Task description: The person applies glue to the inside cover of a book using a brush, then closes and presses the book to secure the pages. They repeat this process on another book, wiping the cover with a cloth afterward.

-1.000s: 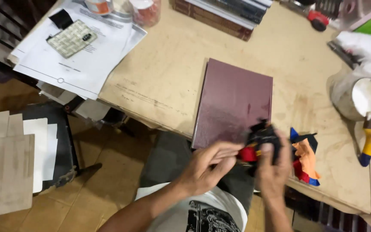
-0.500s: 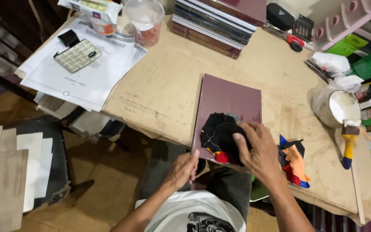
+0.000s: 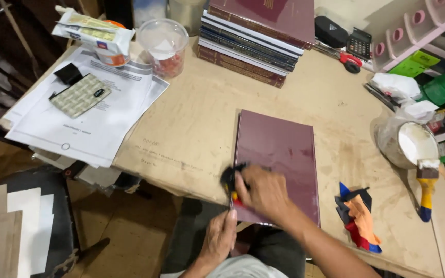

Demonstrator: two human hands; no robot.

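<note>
Since the earlier frame, right hand (image 3: 264, 191) has slid its dark rag (image 3: 228, 177) to the lower left corner of the maroon book cover (image 3: 279, 149), fingers closed on it, pressing flat. Left hand (image 3: 221, 234), fingers together, steadies the near edge. Wiping continues; cover lies centre frame on the table (image 3: 197, 123).

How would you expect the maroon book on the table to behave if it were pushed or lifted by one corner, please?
The maroon book lies flat with straight edges, so it probably stays stiff when lifted. Its cover shows a sheen, so it may slide on the table unless steadied, as the left hand at its near edge suggests. The right hand presses a dark cloth on it without visible flexing.
</note>
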